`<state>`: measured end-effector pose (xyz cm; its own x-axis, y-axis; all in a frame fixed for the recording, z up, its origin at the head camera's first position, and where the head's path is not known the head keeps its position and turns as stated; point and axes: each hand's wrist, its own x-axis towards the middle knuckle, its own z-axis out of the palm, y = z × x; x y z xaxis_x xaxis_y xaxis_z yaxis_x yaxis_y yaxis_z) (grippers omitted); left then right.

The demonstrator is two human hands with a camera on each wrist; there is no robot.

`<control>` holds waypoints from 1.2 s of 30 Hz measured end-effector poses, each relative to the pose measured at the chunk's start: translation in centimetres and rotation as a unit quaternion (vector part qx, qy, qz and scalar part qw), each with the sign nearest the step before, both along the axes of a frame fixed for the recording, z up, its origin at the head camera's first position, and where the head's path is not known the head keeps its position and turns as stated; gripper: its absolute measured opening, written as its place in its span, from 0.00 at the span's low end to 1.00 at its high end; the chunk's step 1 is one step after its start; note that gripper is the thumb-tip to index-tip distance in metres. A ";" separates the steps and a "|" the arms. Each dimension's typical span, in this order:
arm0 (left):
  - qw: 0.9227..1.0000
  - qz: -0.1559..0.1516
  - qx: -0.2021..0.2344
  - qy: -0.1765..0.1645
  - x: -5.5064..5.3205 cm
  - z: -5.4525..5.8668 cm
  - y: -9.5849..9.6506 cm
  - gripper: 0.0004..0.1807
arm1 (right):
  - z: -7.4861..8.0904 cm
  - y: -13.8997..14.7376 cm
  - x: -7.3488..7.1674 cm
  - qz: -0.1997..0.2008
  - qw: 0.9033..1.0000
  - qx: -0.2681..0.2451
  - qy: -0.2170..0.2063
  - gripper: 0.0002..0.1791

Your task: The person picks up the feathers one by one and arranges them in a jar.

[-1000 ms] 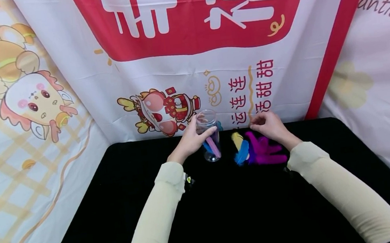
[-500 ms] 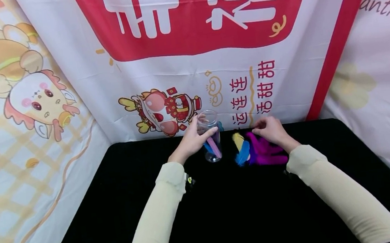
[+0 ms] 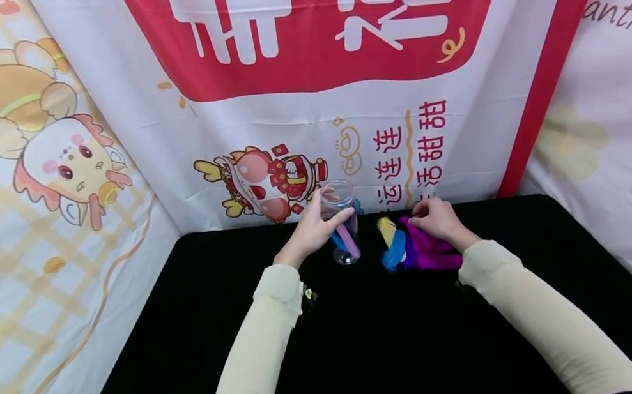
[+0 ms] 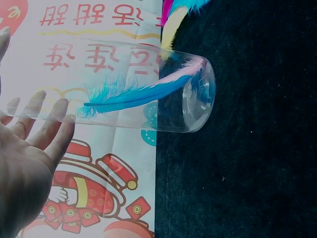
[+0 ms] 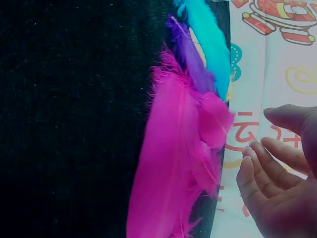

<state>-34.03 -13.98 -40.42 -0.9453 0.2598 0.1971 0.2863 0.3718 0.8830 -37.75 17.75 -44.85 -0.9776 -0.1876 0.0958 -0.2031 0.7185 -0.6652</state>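
Observation:
My left hand (image 3: pixel 314 226) grips the upper part of a clear jar (image 3: pixel 346 213), thumb on the near side. Inside the jar lie a blue feather (image 4: pixel 143 96) and a pink feather (image 4: pixel 185 69). To the jar's right, several magenta feathers (image 3: pixel 431 246) lie on the black table, with a purple feather (image 5: pixel 190 57), a blue feather (image 3: pixel 394 250) and a yellow feather (image 3: pixel 386 229) at their left end. Just above the magenta feathers is my right hand (image 3: pixel 439 217). In the right wrist view its thumb and fingers are apart with nothing visible between them.
A black cloth (image 3: pixel 366 339) covers the table. Its far edge meets a white and red printed curtain (image 3: pixel 284 117). More printed curtains hang at the left (image 3: pixel 70 280) and right (image 3: pixel 604 128).
My right hand has come down and nearer, from beyond the table's far edge to the magenta feathers. My left hand keeps its grip on the jar, almost unmoved.

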 end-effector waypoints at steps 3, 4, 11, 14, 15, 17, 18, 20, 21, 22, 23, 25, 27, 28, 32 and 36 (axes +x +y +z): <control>1.000 0.000 0.001 -0.005 0.1 -0.1 0.0 0.35 | -0.6 -0.1 -0.1 -0.002 1.000 0.007 -0.003 0.17; 1.000 0.000 0.001 -0.006 0.1 -0.1 0.0 0.35 | -0.7 -0.1 -0.2 -0.002 1.000 0.009 -0.004 0.17; 1.000 0.001 -0.001 -0.008 0.2 0.0 0.0 0.37 | -1.1 -0.3 -0.2 -0.007 1.000 0.014 -0.014 0.18; 1.000 -0.001 -0.002 -0.005 0.2 0.1 0.1 0.38 | -1.4 -0.4 -0.2 -0.011 1.000 0.020 -0.012 0.19; 1.000 -0.002 -0.004 -0.005 0.2 0.1 0.1 0.39 | -1.5 -0.5 -0.2 -0.013 1.000 0.022 -0.011 0.20; 1.000 -0.003 -0.005 -0.003 0.3 0.1 0.1 0.41 | -1.7 -0.6 -0.2 -0.017 1.000 0.025 -0.006 0.20; 1.000 -0.004 -0.005 -0.002 0.3 0.1 0.1 0.41 | -1.8 -0.7 -0.1 -0.019 0.999 0.026 -0.004 0.20; 1.000 -0.005 -0.007 -0.002 0.3 0.1 0.0 0.43 | -1.8 -0.8 0.0 -0.021 0.999 0.027 -0.002 0.21; 1.000 -0.005 -0.008 -0.003 0.3 0.1 0.0 0.43 | -1.9 -0.9 0.0 -0.023 0.999 0.027 -0.004 0.21; 1.000 -0.005 -0.008 -0.004 0.2 0.1 0.0 0.43 | -1.9 -0.9 0.1 -0.025 0.999 0.026 -0.005 0.21; 1.000 -0.005 -0.009 -0.005 0.2 0.1 0.0 0.44 | -2.0 -1.0 0.1 -0.026 0.999 0.027 -0.007 0.21; 1.000 -0.005 -0.008 -0.006 0.1 0.1 -0.1 0.43 | -2.1 -1.0 0.0 -0.028 0.999 0.027 -0.011 0.21; 1.000 -0.007 -0.007 -0.007 0.0 0.1 -0.1 0.42 | -2.2 -1.0 -0.1 -0.030 0.999 0.027 -0.016 0.22; 1.000 -0.008 -0.006 -0.007 0.0 0.1 -0.1 0.41 | -2.3 -0.9 -0.2 -0.030 0.999 0.028 -0.018 0.23; 1.000 -0.016 -0.002 -0.006 -0.1 0.2 -0.1 0.41 | -2.5 -0.8 -0.3 -0.033 0.999 0.028 -0.031 0.25; 1.000 -0.018 -0.003 -0.006 -0.2 0.1 -0.1 0.43 | -2.7 -0.8 -0.4 -0.037 0.998 0.032 -0.039 0.26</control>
